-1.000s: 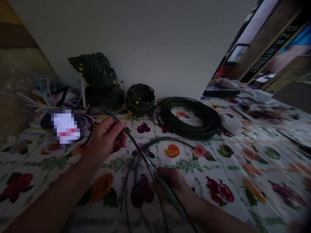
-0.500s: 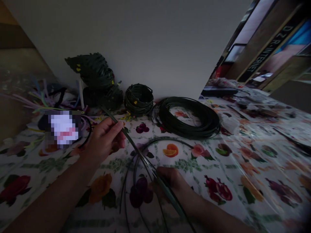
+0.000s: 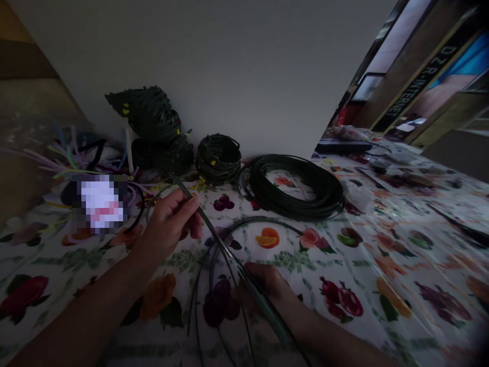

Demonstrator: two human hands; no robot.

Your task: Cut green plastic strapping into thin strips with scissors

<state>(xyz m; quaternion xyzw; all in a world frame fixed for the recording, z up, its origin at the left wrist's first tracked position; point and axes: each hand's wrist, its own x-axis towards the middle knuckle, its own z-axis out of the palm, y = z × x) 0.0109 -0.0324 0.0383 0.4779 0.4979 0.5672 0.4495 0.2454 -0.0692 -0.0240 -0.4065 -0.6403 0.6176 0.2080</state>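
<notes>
My left hand (image 3: 173, 219) pinches a long, thin dark green strip (image 3: 208, 221) between thumb and fingers. The strip slants down to the right towards my right hand (image 3: 267, 285), which is closed around several such strips (image 3: 273, 318) in a bundle. A shiny spot shows where the strips meet at the right fingers; I cannot make out what it is. Loose strip ends curve over the tablecloth below and between the hands. Behind them lies a thick coil of dark strip (image 3: 328, 193). A small round woven basket (image 3: 217, 160) stands to the coil's left.
A larger dark woven piece (image 3: 151, 114) leans against the white panel (image 3: 229, 66). Pastel stems (image 3: 72, 158) and a blurred-out packet (image 3: 101, 204) lie at left. Clear plastic and small items sit at right on the fruit-patterned tablecloth (image 3: 298, 239), beside a dark pointed tool (image 3: 464, 224).
My left hand has shifted slightly right and down along with the pinched strip. The right hand stays nearly in place, still gripping the bundle.
</notes>
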